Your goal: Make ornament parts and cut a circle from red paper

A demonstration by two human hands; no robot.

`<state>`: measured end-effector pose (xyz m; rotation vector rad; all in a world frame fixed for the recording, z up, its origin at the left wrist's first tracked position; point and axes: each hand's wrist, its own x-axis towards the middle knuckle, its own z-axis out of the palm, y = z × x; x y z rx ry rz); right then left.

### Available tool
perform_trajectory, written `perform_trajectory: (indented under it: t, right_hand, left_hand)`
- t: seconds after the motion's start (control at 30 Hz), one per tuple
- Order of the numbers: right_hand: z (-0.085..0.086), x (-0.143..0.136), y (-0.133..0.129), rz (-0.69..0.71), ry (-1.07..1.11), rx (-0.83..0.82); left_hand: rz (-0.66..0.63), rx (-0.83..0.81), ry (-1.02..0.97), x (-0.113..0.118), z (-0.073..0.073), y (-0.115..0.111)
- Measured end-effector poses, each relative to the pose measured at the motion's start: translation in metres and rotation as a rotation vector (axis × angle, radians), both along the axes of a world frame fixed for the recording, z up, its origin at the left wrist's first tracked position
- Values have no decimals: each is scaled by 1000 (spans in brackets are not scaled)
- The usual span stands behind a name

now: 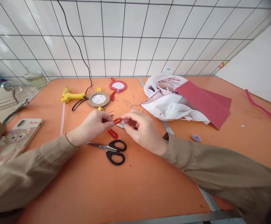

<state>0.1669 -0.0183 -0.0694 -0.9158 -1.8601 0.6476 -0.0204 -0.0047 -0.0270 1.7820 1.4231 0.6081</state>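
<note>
Between my hands is a small red pipe cleaner loop [118,120]. My left hand [92,125] pinches its left end between thumb and fingers. At its right end are the closed fingertips of my right hand [141,129], also gripping the loop. A second red loop [113,133] shows just below them; whether it lies on the table or hangs, I cannot tell. Partly hidden under my fingers is a small whitish piece [120,125]. Scissors with black handles [113,151] lie nearer to me, blades pointing left.
Behind my hands are a yellow glue gun [73,95] with a black cord, a cardboard ring [91,99] and a red round ornament [113,85]. White cloth [170,107] and red sheets [205,101] lie at right. A phone [30,129] lies left, a lilac roll [196,138] right.
</note>
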Motion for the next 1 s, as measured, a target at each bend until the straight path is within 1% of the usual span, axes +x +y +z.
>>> perform_trajectory:
  t: [0.07, 0.13, 0.2, 0.23, 0.3, 0.4, 0.5, 0.53, 0.6, 0.63, 0.7, 0.77, 0.8, 0.9, 1.0]
  right_hand:
    - [-4, 0, 0, 7, -226, 92]
    - [-6, -1, -1, -6, -437, 191]
    - [-7, -1, -1, -17, -585, 278]
    - [-7, -1, -1, -5, -620, 309]
    - [-7, -2, 0, 58, -626, 338]
    - [-8, -1, 2, 177, -591, 385]
    - [-10, -1, 5, 234, -601, 431]
    - [-10, 0, 5, 244, -610, 431]
    - [-9, -1, 6, 255, -634, 421]
    - [-9, -1, 5, 257, -646, 420]
    - [-7, -2, 4, 245, -626, 398]
    - [-6, -3, 3, 224, -505, 332]
    - [-5, -3, 2, 213, -418, 278]
    - [0, -1, 1, 186, -168, 51]
    - [2, 0, 1, 172, -8, -176]
  left_hand:
    - [-57, 1, 125, -10, 3, 11]
    - [-77, 46, 196, -20, 6, 19]
    - [-129, 68, 259, -28, 8, 25]
    - [-152, 77, 289, -32, 8, 27]
    - [-187, 55, 336, -38, 7, 30]
    - [-255, -34, 355, -44, 6, 32]
    - [-336, -53, 396, -46, 13, 29]
    - [-332, -38, 426, -45, 17, 27]
    - [-277, -12, 493, -43, 27, 23]
    - [-249, 37, 510, -42, 31, 21]
    - [-222, 168, 490, -38, 36, 19]
    - [-227, 260, 385, -34, 35, 18]
    - [-240, 268, 318, -32, 33, 17]
    - [-294, 185, 163, -24, 25, 15]
    - [-337, 92, 99, -18, 19, 10]
